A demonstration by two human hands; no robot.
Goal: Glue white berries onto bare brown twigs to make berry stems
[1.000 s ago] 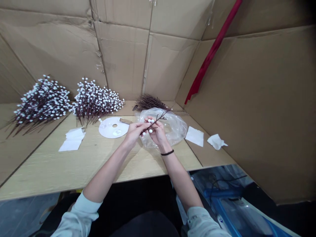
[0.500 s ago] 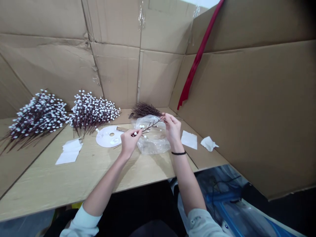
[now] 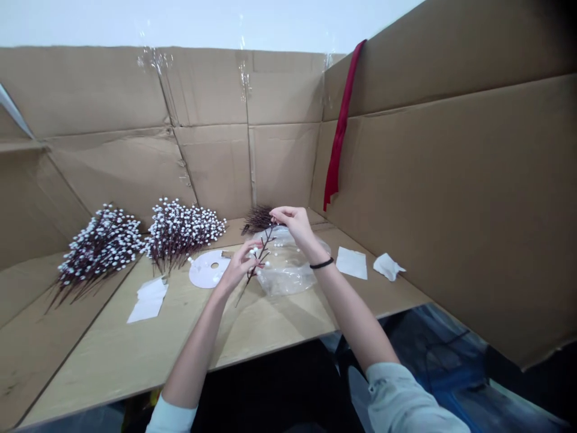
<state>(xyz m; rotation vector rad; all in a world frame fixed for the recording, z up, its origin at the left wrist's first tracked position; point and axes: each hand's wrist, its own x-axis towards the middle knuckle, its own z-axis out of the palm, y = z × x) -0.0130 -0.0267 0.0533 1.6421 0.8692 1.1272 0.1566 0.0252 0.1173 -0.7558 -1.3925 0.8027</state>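
Note:
A thin dark brown branch (image 3: 265, 245) with short side twigs and a few white berries slants between my hands, its lower end pointing toward me. At its top, my right hand (image 3: 293, 224) is closed in a pinch. My left hand (image 3: 238, 267) is at the lower part, fingers around the stem close to the white berries; its exact grip is partly hidden. Under the branch lies a clear plastic bag (image 3: 288, 279) with some white berries in it. Left of it is a white disc-shaped palette (image 3: 202, 273) with a hole, partly behind my left hand.
Two bundles of white-berried branches, one at far left (image 3: 101, 246) and another beside it (image 3: 183, 231), lean by the cardboard wall (image 3: 207, 162). Bare brown twigs (image 3: 258, 218) lie behind the bag. White papers lie left (image 3: 148, 300) and right (image 3: 351, 263), with a crumpled tissue (image 3: 387, 266). A red ribbon (image 3: 340, 132) hangs right.
The branch has turned from nearly level to steeper, its lower end now toward me. My right hand moved left and over its top; my left fingers have loosened and spread. The view has tilted up.

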